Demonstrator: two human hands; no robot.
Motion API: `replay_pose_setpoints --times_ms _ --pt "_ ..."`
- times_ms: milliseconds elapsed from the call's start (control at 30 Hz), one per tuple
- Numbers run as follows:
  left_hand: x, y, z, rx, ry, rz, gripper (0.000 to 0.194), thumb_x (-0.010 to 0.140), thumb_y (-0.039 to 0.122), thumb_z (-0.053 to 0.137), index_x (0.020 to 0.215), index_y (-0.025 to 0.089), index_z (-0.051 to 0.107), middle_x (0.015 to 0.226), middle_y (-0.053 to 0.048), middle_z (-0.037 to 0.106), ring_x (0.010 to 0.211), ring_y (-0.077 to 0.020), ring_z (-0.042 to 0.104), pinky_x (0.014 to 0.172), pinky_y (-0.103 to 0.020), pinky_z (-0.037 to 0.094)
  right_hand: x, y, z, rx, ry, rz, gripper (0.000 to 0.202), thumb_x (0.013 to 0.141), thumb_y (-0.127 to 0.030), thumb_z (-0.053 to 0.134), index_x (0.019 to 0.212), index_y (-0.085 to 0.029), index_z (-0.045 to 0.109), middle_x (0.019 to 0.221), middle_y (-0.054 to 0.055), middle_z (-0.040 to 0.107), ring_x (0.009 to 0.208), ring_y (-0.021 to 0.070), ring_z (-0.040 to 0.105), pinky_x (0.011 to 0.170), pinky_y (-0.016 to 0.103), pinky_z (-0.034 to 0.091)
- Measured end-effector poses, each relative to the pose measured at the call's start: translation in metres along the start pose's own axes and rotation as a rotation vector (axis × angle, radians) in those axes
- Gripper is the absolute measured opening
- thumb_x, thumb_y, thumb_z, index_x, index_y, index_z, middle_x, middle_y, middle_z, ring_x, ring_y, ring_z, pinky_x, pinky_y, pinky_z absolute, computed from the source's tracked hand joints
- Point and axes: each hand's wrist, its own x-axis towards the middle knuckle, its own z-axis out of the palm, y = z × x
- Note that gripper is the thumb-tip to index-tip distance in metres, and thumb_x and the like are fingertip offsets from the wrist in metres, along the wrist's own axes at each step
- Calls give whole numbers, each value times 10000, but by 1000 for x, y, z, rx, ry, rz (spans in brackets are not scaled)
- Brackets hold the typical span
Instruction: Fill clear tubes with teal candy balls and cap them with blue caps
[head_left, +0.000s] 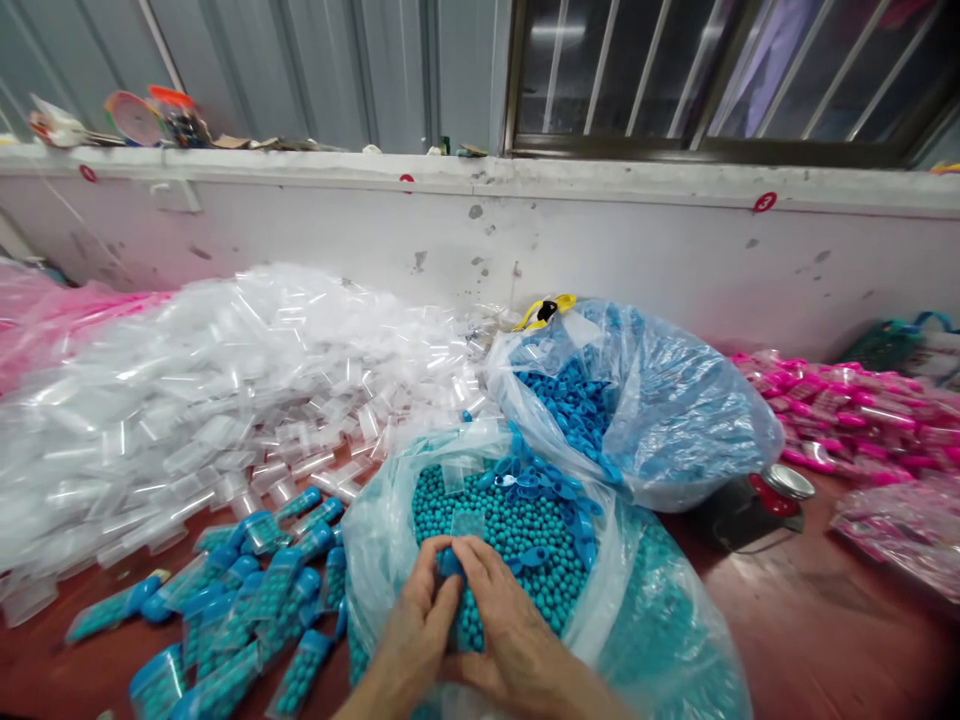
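My left hand (420, 610) and my right hand (510, 610) meet over an open bag (375, 520) of teal beads (555, 590). Their fingers are closed around a small blue cap (450, 563), mostly covered by them. Just past the fingertips shows a clear plastic tube (468, 523); whether it is joined to the cap I cannot tell. Another clear tube (454, 474) lies on the beads farther back. Loose blue caps (536, 485) with tabs lie along the back and right of the beads.
Bead-filled tubes with blue caps (255, 590) lie at left on the red table (810, 610). Behind them rises a heap of clear tubes (225, 400). A bag of blue caps (675, 400) stands behind the beads. At right are a dark jar (750, 510) and pink pieces (855, 410).
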Motion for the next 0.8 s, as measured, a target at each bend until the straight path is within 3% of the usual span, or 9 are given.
replay_pose_setpoints --times_ms 67,100,200,300,367,533,667,800 --pt "3 4 -30 120 75 -9 362 694 340 581 1039 236 548 807 -1 630 820 -203 568 724 -258 430 2 5 -17 -5 -43 36 800 662 -287 649 1340 -157 247 1383 142 278 1260 275 265 1008 407 291" --pt "4 5 -47 243 103 -2 380 682 344 586 1047 244 552 817 -1 637 811 -211 573 720 -265 430 2 10 -26 -11 -27 74 695 711 -266 602 1324 -167 289 1355 129 334 1231 253 326 987 390 324" --pt "8 2 -97 821 260 92 365 752 341 467 1098 243 535 897 -39 628 843 -247 568 754 -332 421 -1 36 -48 -86 72 169 386 815 -212 446 1199 -173 462 1144 94 551 1048 199 516 892 335 412" --pt "12 1 -117 1287 409 222 393 815 290 342 1147 166 512 956 -111 593 868 -281 540 759 -392 409 -6 59 -63 -229 112 239 297 851 -216 377 1096 -178 541 1060 76 604 982 194 556 854 320 421" --pt "18 4 -106 1397 395 272 387 830 263 325 1140 134 519 931 -123 591 863 -275 532 764 -386 404 -8 66 -72 -334 98 315 284 859 -216 360 1065 -181 554 1028 68 621 957 199 568 820 314 425" --pt "47 9 -31 1299 17 366 364 849 208 321 1171 180 487 988 -91 574 898 -231 506 789 -351 387 -8 53 -83 -573 18 346 247 863 -184 368 992 -219 575 913 37 632 864 189 573 713 279 414" --pt "68 -8 19 1229 -158 343 393 835 208 359 1222 167 420 1141 -125 502 1052 -278 422 864 -412 333 -3 43 -62 -743 -106 209 175 802 -151 478 911 -231 589 903 34 606 851 212 543 682 290 395" --pt "68 -29 36 1180 -272 338 336 840 129 289 1106 170 491 1137 -131 488 1113 -274 369 934 -446 255 -3 59 -37 -829 -117 139 225 795 -74 453 909 -208 593 937 62 609 888 222 544 709 306 397"
